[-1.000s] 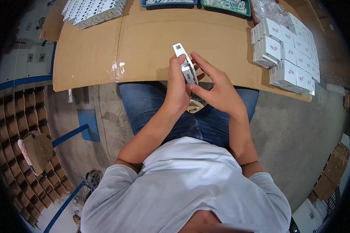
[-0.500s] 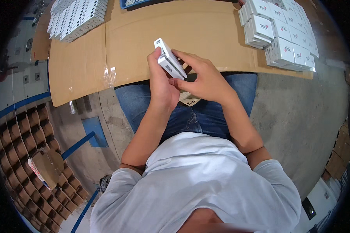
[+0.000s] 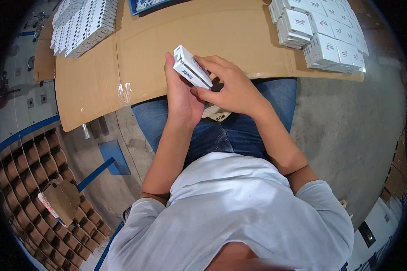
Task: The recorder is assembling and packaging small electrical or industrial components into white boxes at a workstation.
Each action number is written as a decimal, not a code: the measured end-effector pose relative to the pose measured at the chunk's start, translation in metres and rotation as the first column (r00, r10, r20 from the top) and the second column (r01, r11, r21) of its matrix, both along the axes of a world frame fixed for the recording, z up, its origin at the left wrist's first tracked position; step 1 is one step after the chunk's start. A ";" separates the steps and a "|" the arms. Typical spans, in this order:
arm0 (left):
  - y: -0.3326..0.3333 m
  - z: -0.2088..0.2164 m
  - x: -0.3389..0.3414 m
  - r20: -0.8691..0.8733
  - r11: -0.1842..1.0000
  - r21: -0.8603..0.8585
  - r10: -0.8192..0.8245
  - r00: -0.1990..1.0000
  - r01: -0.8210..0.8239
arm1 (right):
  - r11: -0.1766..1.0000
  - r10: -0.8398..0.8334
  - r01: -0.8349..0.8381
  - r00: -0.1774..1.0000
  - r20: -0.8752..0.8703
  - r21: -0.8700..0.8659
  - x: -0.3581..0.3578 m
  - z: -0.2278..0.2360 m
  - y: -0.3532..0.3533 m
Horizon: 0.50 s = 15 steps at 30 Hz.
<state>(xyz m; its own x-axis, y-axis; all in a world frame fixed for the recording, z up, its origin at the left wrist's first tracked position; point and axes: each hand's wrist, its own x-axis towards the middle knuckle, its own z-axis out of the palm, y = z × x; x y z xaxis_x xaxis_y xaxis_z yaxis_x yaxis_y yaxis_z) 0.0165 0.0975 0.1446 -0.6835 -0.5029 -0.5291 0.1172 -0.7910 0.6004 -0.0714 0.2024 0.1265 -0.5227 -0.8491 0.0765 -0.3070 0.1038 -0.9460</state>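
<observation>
A small white cardboard box (image 3: 191,72) with dark printing and a dark band along its side is held tilted over the table's near edge. My left hand (image 3: 183,101) supports it from below and from the left, its thumb standing up beside the box's left end; the other left fingers are mostly hidden behind the box. From the right, my right hand (image 3: 238,88) grips the box's near right end, thumb on the near side and fingers over the far side. Both hands sit just above my lap.
A cardboard-covered table (image 3: 153,45) spreads ahead of me. White boxes stand in a stack (image 3: 88,29) at far left and in another stack (image 3: 332,45) at far right. A blue tray (image 3: 140,8) with small white pieces is at the back. Brown cardboard dividers (image 3: 36,180) stand at lower left.
The box has tilted, turning its printed side more toward me, and shifted slightly left with both hands. My left thumb has come off the box's face to its left side. The view has moved a little.
</observation>
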 end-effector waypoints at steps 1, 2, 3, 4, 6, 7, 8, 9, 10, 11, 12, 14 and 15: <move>-0.002 -0.003 0.001 -0.002 1.000 -0.002 0.000 1.000 0.000 | 1.000 0.000 0.000 1.000 -0.002 -0.002 0.000 -0.001 0.000; -0.006 -0.009 0.004 -0.001 0.999 -0.036 -0.027 1.000 0.027 | 0.999 -0.031 0.029 0.998 -0.060 -0.024 0.000 -0.003 0.001; -0.008 -0.013 0.006 0.001 0.996 -0.069 -0.054 0.999 0.054 | 0.997 -0.062 0.056 0.991 -0.116 -0.047 0.000 -0.004 0.002; -0.009 -0.016 0.008 -0.001 0.996 -0.070 -0.053 0.999 0.053 | 0.997 -0.061 0.056 0.991 -0.118 -0.049 -0.001 -0.005 0.001; -0.010 -0.018 0.013 -0.081 0.988 -0.108 -0.120 0.989 0.111 | 0.991 -0.113 0.101 0.983 -0.142 -0.092 -0.003 -0.006 -0.002; -0.008 -0.018 0.013 -0.081 0.988 -0.109 -0.118 0.990 0.109 | 0.991 -0.111 0.099 0.984 -0.142 -0.093 -0.004 -0.004 -0.002; -0.003 -0.018 0.011 -0.063 0.972 -0.219 -0.097 0.993 0.081 | 0.993 -0.100 0.090 0.984 -0.145 -0.077 -0.005 0.000 -0.001; 0.001 -0.018 0.010 -0.048 0.944 -0.326 -0.075 0.996 0.055 | 0.995 -0.090 0.081 0.985 -0.148 -0.060 -0.006 0.003 0.000; 0.001 -0.017 0.008 0.005 0.928 -0.366 -0.080 0.997 0.076 | 0.995 -0.087 0.079 0.985 -0.147 -0.060 -0.007 0.005 0.000; 0.000 -0.014 0.006 0.006 0.928 -0.366 -0.077 0.997 0.074 | 0.996 -0.080 0.073 0.977 -0.197 -0.046 -0.008 0.007 0.000; 0.000 -0.010 0.005 -0.015 0.946 -0.322 -0.046 0.999 0.038 | 0.997 -0.071 0.066 0.966 -0.247 -0.032 -0.008 0.008 0.000; -0.003 -0.003 0.005 -0.035 0.961 -0.278 -0.007 0.999 -0.003 | 0.996 -0.065 0.047 0.969 -0.238 -0.080 -0.009 0.007 0.001; -0.006 0.000 0.007 -0.061 0.968 -0.245 -0.066 0.996 0.049 | 0.991 -0.060 0.032 0.972 -0.228 -0.127 -0.009 0.007 0.001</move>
